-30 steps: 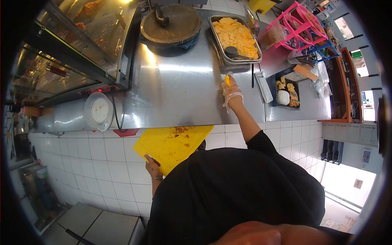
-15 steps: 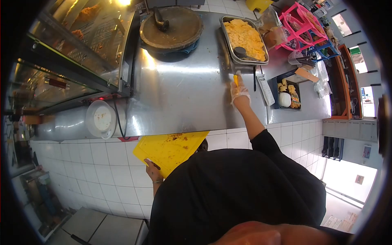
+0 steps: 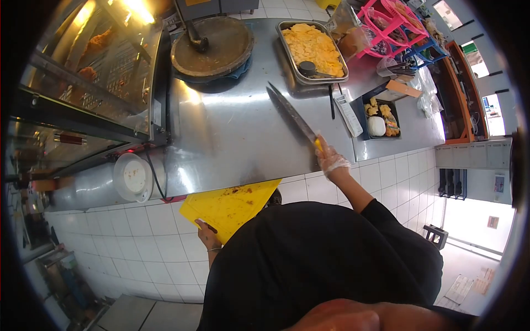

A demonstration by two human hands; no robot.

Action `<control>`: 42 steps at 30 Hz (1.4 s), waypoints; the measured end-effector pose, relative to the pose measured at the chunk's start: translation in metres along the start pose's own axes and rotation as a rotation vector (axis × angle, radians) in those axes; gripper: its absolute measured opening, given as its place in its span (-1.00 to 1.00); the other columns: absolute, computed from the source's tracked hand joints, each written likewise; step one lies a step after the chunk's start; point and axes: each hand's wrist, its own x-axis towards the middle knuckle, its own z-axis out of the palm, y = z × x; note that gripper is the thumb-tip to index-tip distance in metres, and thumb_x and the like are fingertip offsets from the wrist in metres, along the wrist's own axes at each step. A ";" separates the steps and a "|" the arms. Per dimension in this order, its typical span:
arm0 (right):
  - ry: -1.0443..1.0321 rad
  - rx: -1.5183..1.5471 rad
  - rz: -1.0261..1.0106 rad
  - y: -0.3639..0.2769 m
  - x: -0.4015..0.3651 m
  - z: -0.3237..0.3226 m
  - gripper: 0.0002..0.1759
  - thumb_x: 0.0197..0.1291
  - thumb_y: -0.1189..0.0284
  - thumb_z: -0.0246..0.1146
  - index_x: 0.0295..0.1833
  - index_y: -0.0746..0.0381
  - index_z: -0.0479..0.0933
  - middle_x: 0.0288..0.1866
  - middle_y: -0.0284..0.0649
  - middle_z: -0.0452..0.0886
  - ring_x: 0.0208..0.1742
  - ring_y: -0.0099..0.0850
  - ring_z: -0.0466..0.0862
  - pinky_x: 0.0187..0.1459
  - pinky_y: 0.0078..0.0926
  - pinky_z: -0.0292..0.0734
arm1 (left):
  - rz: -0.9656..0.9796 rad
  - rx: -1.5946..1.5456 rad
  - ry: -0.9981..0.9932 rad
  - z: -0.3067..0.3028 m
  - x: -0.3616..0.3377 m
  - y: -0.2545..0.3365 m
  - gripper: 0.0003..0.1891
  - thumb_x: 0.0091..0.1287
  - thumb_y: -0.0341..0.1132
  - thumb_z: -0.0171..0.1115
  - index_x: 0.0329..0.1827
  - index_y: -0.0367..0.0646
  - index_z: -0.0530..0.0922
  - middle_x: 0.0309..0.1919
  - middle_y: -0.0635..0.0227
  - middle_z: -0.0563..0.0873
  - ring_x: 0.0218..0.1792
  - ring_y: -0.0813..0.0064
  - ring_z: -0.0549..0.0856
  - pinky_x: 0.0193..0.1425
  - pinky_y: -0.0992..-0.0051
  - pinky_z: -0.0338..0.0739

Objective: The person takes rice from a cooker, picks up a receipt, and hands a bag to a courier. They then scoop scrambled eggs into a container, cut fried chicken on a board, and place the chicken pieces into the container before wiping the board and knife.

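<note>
My right hand, in a clear plastic glove, is closed round the yellow handle of a long knife. The blade points up and to the left over the steel counter. Below the counter's front edge, my left hand grips the left corner of a yellow cutting board, which is tilted and carries brown crumbs. A metal tray of yellow-orange food, with a dark scoop in it, lies beyond the knife.
A round stone mortar with a pestle stands at the back left, beside a glass display case. A white plastic tub sits at the left front. To the right are a black food box and pink baskets.
My right hand has come back towards me from near the tray, and the long knife now shows in it. The view has shifted slightly. My left hand still holds the board.
</note>
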 end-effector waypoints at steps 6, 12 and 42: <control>0.077 0.021 0.036 0.062 -0.001 -0.017 -0.28 0.49 0.15 -0.03 0.63 -0.29 -0.19 0.09 0.10 0.61 0.06 0.07 0.67 0.11 0.04 0.54 | -0.011 0.035 -0.003 0.005 -0.002 0.001 -0.37 0.54 0.27 -0.16 -0.45 -0.14 0.41 -0.67 0.52 0.33 -0.63 0.63 0.31 -0.48 0.53 0.17; 0.029 -0.052 -0.032 0.050 0.021 -0.002 -0.30 0.50 0.10 -0.07 0.64 -0.19 -0.15 0.14 0.07 0.61 0.08 0.04 0.67 0.13 -0.03 0.54 | 0.026 0.002 -0.040 0.009 -0.005 -0.002 -0.35 0.53 0.29 -0.16 -0.47 -0.13 0.40 -0.67 0.52 0.33 -0.61 0.63 0.32 -0.47 0.54 0.16; 0.181 0.092 -0.085 -0.116 0.179 -0.072 -0.34 0.46 0.38 -0.14 0.64 0.02 -0.04 0.47 -0.03 0.42 0.40 -0.10 0.51 0.35 -0.05 0.42 | -0.027 -0.004 0.007 -0.015 0.001 -0.003 -0.28 0.54 0.31 -0.26 -0.55 -0.14 0.41 -0.68 0.51 0.35 -0.61 0.60 0.31 -0.44 0.51 0.14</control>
